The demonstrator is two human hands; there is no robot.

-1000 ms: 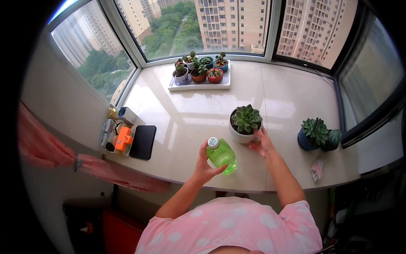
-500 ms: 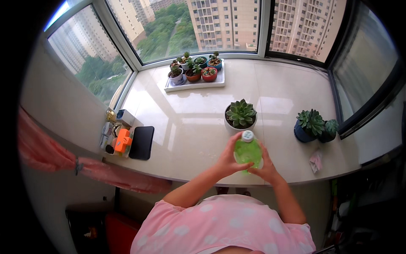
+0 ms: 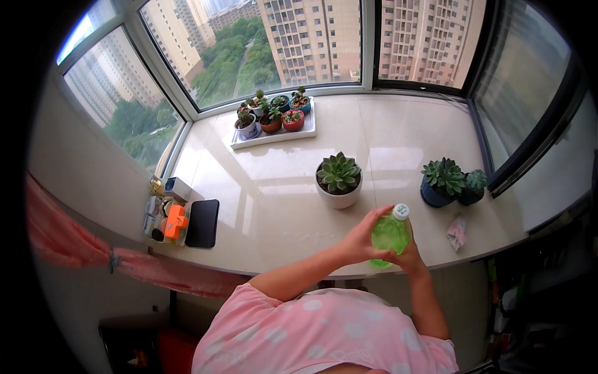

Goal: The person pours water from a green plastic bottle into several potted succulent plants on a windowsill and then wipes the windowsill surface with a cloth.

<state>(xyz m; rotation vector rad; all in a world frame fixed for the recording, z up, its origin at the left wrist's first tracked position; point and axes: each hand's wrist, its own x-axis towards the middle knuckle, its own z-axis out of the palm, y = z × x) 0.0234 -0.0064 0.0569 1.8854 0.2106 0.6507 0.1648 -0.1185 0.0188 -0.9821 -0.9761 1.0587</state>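
Observation:
A clear green bottle with a white perforated cap leans to the right above the counter's front edge. My left hand is closed round its left side, thumb across the lower part. Behind the bottle, my right hand grips its lower right side; some of its fingers are hidden. Just beyond and left of the bottle stands a rosette succulent in a white round pot. The bottle and the pot are apart.
A white tray of several small potted succulents is by the window. Right are succulents in dark blue pots and a crumpled pink cloth. A black phone-like slab, an orange object and small boxes lie left. Small drops dot the counter.
Both hands have carried the bottle rightward, away from the white pot, and its tilt to the right has grown. The whole view has shifted slightly.

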